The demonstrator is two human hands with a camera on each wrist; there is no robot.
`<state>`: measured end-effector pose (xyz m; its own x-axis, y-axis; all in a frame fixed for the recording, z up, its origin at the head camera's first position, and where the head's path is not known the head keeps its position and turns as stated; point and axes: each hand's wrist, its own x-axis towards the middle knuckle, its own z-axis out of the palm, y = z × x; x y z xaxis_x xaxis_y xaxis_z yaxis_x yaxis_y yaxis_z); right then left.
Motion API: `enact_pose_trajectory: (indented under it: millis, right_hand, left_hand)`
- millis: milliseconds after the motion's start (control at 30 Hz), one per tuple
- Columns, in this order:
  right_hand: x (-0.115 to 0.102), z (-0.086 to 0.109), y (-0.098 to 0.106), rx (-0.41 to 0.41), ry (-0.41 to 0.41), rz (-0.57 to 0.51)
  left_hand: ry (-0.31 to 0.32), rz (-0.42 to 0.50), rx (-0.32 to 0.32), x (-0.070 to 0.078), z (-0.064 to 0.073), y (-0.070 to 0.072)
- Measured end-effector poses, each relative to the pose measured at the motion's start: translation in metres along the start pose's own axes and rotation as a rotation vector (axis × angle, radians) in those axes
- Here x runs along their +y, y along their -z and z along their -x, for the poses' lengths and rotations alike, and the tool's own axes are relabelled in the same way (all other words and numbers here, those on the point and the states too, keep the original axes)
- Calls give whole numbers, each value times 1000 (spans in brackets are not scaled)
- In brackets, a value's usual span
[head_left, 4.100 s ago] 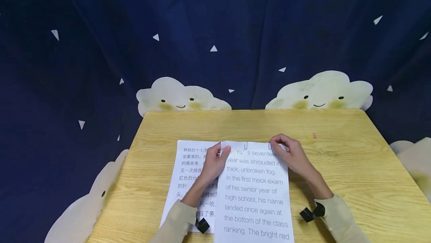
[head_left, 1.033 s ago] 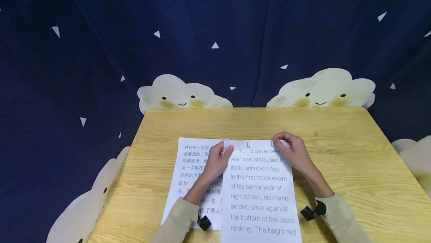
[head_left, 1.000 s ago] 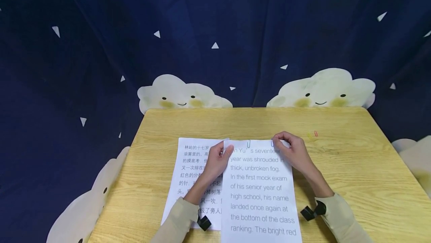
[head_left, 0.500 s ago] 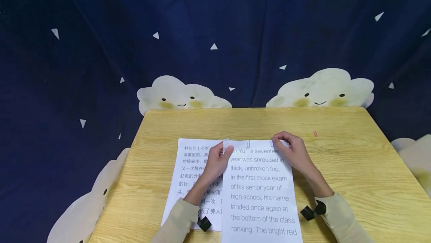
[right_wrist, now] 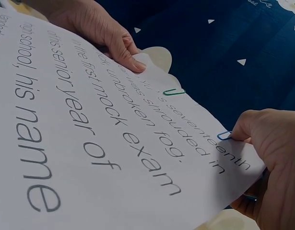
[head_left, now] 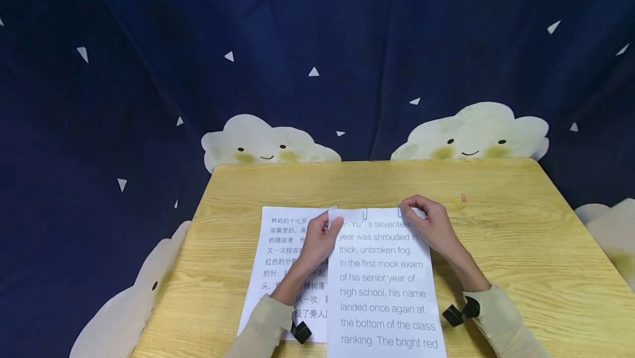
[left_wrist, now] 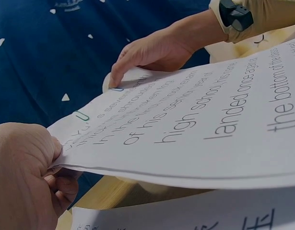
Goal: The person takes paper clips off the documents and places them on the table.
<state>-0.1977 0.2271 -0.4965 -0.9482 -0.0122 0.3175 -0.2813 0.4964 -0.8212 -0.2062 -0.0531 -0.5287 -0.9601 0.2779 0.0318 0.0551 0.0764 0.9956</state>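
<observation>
Two bare hands hold up a stack of white paper [head_left: 382, 286] printed with large English text. My left hand [head_left: 319, 239] pinches its top left corner, thumb on the front and fingers behind. A green paper clip [right_wrist: 174, 92] sits on the top edge between the hands. Further right on that edge is a blue paper clip [right_wrist: 224, 136], pinched together with the paper by my right hand [head_left: 434, 228]. In the left wrist view the stack is raised, with a gap over the sheet of Chinese text [head_left: 288, 258], which it partly covers in the head view.
A red paper clip [head_left: 463, 198] and a yellow paper clip [head_left: 453, 202] lie on the wooden table [head_left: 521, 247], beyond the right hand. A dark blue curtain [head_left: 297, 27] with white triangles and cloud shapes hangs behind the table's far edge.
Compared with four seconds ago, the English stack and left hand are slightly further right, and the right hand keeps its grip at the blue clip. Over the last second the hands barely move.
</observation>
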Motion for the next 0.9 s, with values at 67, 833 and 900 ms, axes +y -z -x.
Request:
enact_pose_trajectory:
  millis: [67,833,900]
  right_hand:
    - [0,0,0,-2,-11,2]
    - [-1,0,0,-7,-33,8]
    - [0,0,0,-8,-34,3]
  left_hand:
    - [-19,-4,9,-1,0,0]
    - [-33,8,27,-2,-1,-1]
    - [-22,9,28,-2,-2,-2]
